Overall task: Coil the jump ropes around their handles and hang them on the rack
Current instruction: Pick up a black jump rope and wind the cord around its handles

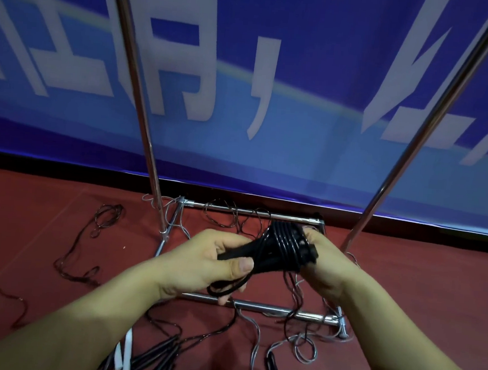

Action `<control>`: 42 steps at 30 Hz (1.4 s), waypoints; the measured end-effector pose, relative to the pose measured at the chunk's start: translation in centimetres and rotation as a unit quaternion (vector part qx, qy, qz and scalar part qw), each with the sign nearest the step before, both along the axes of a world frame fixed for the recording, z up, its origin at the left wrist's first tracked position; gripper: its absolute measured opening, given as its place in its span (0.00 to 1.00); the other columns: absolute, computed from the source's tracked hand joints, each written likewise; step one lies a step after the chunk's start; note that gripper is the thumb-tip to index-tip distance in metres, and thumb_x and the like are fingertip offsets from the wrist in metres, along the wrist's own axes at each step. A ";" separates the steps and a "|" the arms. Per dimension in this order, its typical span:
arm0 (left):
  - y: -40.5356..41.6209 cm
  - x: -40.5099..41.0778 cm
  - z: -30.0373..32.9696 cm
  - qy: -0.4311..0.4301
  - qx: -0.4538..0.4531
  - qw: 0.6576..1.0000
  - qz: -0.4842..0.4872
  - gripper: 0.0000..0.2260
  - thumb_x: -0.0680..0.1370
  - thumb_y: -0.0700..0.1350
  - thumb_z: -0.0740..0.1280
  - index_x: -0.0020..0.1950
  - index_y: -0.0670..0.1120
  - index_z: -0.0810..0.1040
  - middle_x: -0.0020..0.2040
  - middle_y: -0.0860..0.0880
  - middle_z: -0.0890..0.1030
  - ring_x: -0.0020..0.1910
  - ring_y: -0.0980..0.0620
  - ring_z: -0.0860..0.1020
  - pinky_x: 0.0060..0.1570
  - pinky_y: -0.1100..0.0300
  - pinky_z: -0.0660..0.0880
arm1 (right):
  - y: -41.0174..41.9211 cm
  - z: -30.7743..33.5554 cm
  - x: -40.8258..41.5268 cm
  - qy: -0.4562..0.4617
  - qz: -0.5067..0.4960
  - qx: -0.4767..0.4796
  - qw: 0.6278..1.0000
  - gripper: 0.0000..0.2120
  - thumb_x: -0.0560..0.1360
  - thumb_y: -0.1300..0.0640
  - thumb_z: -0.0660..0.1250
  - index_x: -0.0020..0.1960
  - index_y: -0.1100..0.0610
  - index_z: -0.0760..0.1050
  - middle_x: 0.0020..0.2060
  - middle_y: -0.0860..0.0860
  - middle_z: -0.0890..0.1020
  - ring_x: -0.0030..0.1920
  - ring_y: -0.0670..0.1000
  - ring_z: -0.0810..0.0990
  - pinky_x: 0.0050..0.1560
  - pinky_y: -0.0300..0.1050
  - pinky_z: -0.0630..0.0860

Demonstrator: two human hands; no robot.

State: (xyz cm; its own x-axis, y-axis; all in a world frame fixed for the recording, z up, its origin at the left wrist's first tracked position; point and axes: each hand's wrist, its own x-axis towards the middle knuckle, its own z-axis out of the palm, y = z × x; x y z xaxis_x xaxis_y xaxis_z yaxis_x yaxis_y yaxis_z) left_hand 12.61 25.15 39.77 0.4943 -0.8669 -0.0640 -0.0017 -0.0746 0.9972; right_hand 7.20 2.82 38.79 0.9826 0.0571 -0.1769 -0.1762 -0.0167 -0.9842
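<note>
My left hand (201, 264) grips the near end of a pair of black jump rope handles (272, 250), thumb across them, with a loop of black rope hanging under its fingers. Black rope is coiled in several turns around the far end of the handles. My right hand (328, 266) holds that coiled end from the right. The metal rack (150, 136) stands in front of me, with two upright poles and a square base frame (259, 305) on the floor. Nothing hangs on the part of the rack in view.
Loose jump ropes lie tangled on the red floor: a dark one (86, 248) at left, a grey one (297, 346) near the base frame. More black handles (159, 359) lie at bottom centre. A blue banner (273, 99) stands behind the rack.
</note>
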 end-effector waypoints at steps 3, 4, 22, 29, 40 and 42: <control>-0.3 0.1 -0.1 0.027 -0.036 0.996 0.076 0.14 0.78 0.48 0.68 0.57 0.38 0.79 0.35 0.44 0.79 0.25 0.50 0.76 0.27 0.63 0.72 | 1.4 -0.1 0.1 0.038 -0.035 -0.005 0.999 0.10 0.82 0.63 0.59 0.45 0.60 0.77 0.31 0.55 0.77 0.30 0.50 0.73 0.33 0.42 0.71; -0.4 0.2 -0.1 0.032 -0.043 0.993 0.103 0.14 0.79 0.48 0.68 0.57 0.38 0.79 0.34 0.44 0.79 0.24 0.50 0.76 0.27 0.63 0.72 | 1.6 -0.1 0.2 0.047 -0.046 0.000 0.998 0.11 0.83 0.61 0.59 0.44 0.58 0.76 0.30 0.54 0.77 0.28 0.49 0.71 0.31 0.41 0.68; -0.9 1.9 -1.5 0.062 0.034 0.931 0.358 0.05 0.82 0.43 0.68 0.52 0.47 0.84 0.34 0.43 0.80 0.25 0.51 0.75 0.26 0.62 0.74 | 1.3 -0.2 0.3 0.000 -0.062 -0.254 0.965 0.14 0.76 0.46 0.71 0.41 0.56 0.79 0.28 0.47 0.74 0.30 0.47 0.71 0.34 0.43 0.70; -0.8 2.4 -2.5 -0.029 0.083 0.929 0.359 0.05 0.81 0.44 0.69 0.51 0.53 0.84 0.33 0.46 0.77 0.28 0.50 0.76 0.29 0.58 0.78 | 1.4 0.2 0.2 -0.047 -0.086 -0.331 0.938 0.13 0.78 0.47 0.68 0.41 0.55 0.80 0.24 0.43 0.69 0.26 0.41 0.66 0.29 0.34 0.65; -0.4 1.4 -2.5 -0.136 0.193 0.955 0.182 0.04 0.82 0.45 0.67 0.53 0.51 0.82 0.29 0.54 0.73 0.26 0.56 0.73 0.32 0.56 0.80 | 1.1 0.4 -0.5 -0.125 -0.058 -0.429 0.893 0.04 0.78 0.49 0.68 0.47 0.46 0.82 0.37 0.42 0.82 0.41 0.43 0.79 0.43 0.40 0.73; -0.4 1.3 -2.4 -0.143 0.216 0.954 0.148 0.04 0.82 0.46 0.67 0.52 0.51 0.82 0.29 0.54 0.72 0.25 0.59 0.72 0.28 0.63 0.75 | 0.9 0.1 -0.5 -0.129 -0.054 -0.452 0.881 0.05 0.77 0.48 0.69 0.47 0.47 0.82 0.38 0.43 0.82 0.41 0.43 0.79 0.44 0.43 0.75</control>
State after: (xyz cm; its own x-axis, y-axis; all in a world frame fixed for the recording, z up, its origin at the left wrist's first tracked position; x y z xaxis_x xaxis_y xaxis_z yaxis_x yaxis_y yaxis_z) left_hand 13.90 24.80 37.40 0.7645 -0.6094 -0.2101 -0.1841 -0.5189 0.8348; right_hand 6.74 3.68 38.94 0.9877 -0.0895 0.1284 0.0023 -0.8116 -0.5842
